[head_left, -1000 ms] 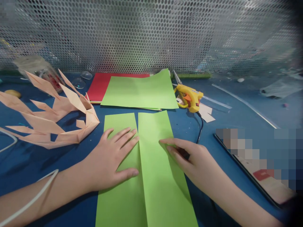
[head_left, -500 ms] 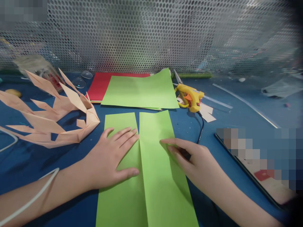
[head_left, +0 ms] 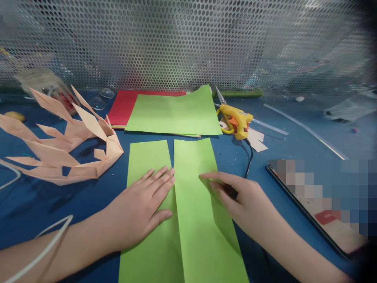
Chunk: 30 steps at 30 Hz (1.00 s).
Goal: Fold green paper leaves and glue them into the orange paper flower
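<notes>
Light green paper (head_left: pixel 194 220) lies lengthwise in front of me as two long panels. They meet along a middle line, with a narrow gap at the far end; whether they are one sheet or two I cannot tell. My left hand (head_left: pixel 144 204) lies flat on the left panel, fingertips at the middle line. On the right panel, my right hand (head_left: pixel 238 200) touches the surface with an outstretched index fingertip. Its other fingers are curled underneath and partly hidden, and I see nothing held in it.
Behind lie another green sheet (head_left: pixel 173 114) and red paper (head_left: pixel 122 106). A folded peach paper crown (head_left: pixel 85 169) stands left, near a glass jar (head_left: pixel 44 80). Right are a yellow glue gun (head_left: pixel 240 122), scissors (head_left: pixel 220 96), paper scraps (head_left: pixel 257 139) and a phone (head_left: pixel 309 214). Perforated metal (head_left: pixel 188 47) rises behind.
My left hand has slid slightly toward me along the left panel, and its fingers are closer together. My right hand stays in the same place.
</notes>
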{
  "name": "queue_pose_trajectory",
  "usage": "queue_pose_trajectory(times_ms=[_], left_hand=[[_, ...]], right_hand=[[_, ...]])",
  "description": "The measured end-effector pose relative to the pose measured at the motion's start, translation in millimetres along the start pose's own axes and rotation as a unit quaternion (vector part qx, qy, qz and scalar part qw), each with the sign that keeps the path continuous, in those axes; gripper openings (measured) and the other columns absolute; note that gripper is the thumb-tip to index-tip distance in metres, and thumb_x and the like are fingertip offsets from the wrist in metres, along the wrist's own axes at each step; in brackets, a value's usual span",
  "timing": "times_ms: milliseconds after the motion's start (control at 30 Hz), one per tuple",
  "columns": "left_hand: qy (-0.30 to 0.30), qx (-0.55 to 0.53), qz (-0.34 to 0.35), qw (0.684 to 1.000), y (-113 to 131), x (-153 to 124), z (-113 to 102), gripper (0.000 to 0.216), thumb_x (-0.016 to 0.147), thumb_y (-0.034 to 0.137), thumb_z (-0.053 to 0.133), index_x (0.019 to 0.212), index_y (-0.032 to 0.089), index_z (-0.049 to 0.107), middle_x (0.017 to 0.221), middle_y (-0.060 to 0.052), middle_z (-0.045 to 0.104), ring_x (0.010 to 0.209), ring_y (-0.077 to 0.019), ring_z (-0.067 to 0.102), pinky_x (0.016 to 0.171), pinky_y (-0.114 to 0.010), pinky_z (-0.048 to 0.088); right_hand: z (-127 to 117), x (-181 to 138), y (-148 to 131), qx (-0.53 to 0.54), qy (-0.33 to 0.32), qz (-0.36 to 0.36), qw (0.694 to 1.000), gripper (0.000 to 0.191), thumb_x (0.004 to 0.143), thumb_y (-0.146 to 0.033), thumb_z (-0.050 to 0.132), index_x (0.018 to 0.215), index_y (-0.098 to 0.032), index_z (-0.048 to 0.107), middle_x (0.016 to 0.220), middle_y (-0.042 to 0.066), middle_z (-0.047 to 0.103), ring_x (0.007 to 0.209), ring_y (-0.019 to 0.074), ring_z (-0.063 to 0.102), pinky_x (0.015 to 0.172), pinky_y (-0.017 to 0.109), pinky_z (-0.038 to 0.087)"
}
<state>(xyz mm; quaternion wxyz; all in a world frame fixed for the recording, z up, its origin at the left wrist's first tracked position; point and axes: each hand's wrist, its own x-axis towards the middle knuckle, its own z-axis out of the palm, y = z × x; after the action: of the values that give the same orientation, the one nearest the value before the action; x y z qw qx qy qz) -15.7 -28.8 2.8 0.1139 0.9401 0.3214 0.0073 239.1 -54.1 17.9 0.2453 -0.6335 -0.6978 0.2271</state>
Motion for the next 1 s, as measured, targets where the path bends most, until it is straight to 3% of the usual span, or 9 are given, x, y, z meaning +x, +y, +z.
queue_pose_trajectory(times_ms=[200,333,467,567,700,767,833,1000], left_hand=[[-0.048,-0.004,-0.019,0.999,9.8,-2.4,-5.5,0.062,0.105,0.051,0.040,0.155,0.015,0.036,0.165,-0.016,0.018,0.153,-0.0376,0.019,0.119,-0.061,0.031],[-0.077,0.003,-0.031,0.997,16.7,-4.2,-14.0,0.064,0.101,0.050,0.050,0.155,0.019,0.037,0.163,-0.016,0.021,0.149,-0.0453,0.023,0.110,-0.073,0.036],[-0.111,-0.002,-0.025,0.993,28.6,-10.6,-20.2,0.089,0.089,0.067,0.058,0.156,0.014,0.033,0.160,-0.023,0.018,0.145,-0.0522,0.028,0.102,-0.078,0.040],[-0.115,-0.027,-0.017,0.993,37.1,-13.1,-19.1,0.103,0.081,0.079,0.057,0.155,0.011,0.034,0.160,-0.026,0.019,0.145,-0.0535,0.027,0.105,-0.080,0.034],[-0.158,-0.048,-0.040,0.985,37.3,-8.9,-14.5,0.110,0.077,0.082,0.059,0.156,0.011,0.031,0.161,-0.026,0.015,0.147,-0.0546,0.018,0.107,-0.084,0.024],[-0.144,-0.055,-0.041,0.987,31.1,-6.2,-11.6,0.113,0.077,0.086,0.053,0.157,0.011,0.028,0.162,-0.025,0.014,0.149,-0.0524,0.015,0.110,-0.083,0.019],[-0.091,-0.057,-0.033,0.994,22.4,-4.8,-7.7,0.112,0.078,0.090,0.044,0.157,0.012,0.029,0.164,-0.023,0.018,0.151,-0.0485,0.017,0.114,-0.079,0.016],[-0.031,-0.036,-0.019,0.999,6.5,-5.6,2.5,0.111,0.082,0.089,0.039,0.159,0.011,0.024,0.166,-0.020,0.019,0.154,-0.0397,0.018,0.121,-0.068,0.012]], right_hand=[[-1.6,-0.3,-1.4,-0.003,0.001,-0.002,1.000,0.039,0.087,-0.023,0.044,0.098,-0.017,0.081,0.055,0.002,0.068,0.038,0.0157,0.052,0.037,0.026,0.038],[-2.1,-1.2,-0.8,-0.009,0.006,-0.004,1.000,0.038,0.086,-0.023,0.045,0.098,-0.017,0.081,0.051,0.000,0.064,0.036,0.0154,0.050,0.036,0.026,0.036],[-1.9,-1.9,0.8,-0.014,0.011,-0.007,1.000,0.037,0.087,-0.023,0.045,0.097,-0.019,0.081,0.053,0.000,0.066,0.037,0.0156,0.049,0.037,0.026,0.036],[-1.8,-2.0,1.7,-0.016,0.012,-0.006,1.000,0.037,0.087,-0.022,0.045,0.098,-0.020,0.081,0.057,0.001,0.068,0.039,0.0159,0.051,0.039,0.027,0.039],[-2.2,-0.7,3.8,-0.016,0.020,0.004,1.000,0.036,0.089,-0.024,0.046,0.102,-0.018,0.079,0.058,0.001,0.066,0.039,0.0156,0.049,0.038,0.027,0.037],[-2.9,0.4,5.4,-0.013,0.024,0.010,1.000,0.034,0.091,-0.028,0.049,0.104,-0.019,0.078,0.053,-0.001,0.061,0.038,0.0153,0.047,0.036,0.026,0.035],[-3.7,1.1,6.9,-0.010,0.026,0.014,1.000,0.031,0.091,-0.030,0.053,0.105,-0.020,0.078,0.050,-0.003,0.057,0.038,0.0149,0.047,0.035,0.025,0.035],[-4.6,0.9,6.6,-0.010,0.025,-0.003,1.000,0.026,0.090,-0.029,0.060,0.105,-0.019,0.078,0.046,-0.006,0.053,0.036,0.0138,0.048,0.033,0.024,0.035]])
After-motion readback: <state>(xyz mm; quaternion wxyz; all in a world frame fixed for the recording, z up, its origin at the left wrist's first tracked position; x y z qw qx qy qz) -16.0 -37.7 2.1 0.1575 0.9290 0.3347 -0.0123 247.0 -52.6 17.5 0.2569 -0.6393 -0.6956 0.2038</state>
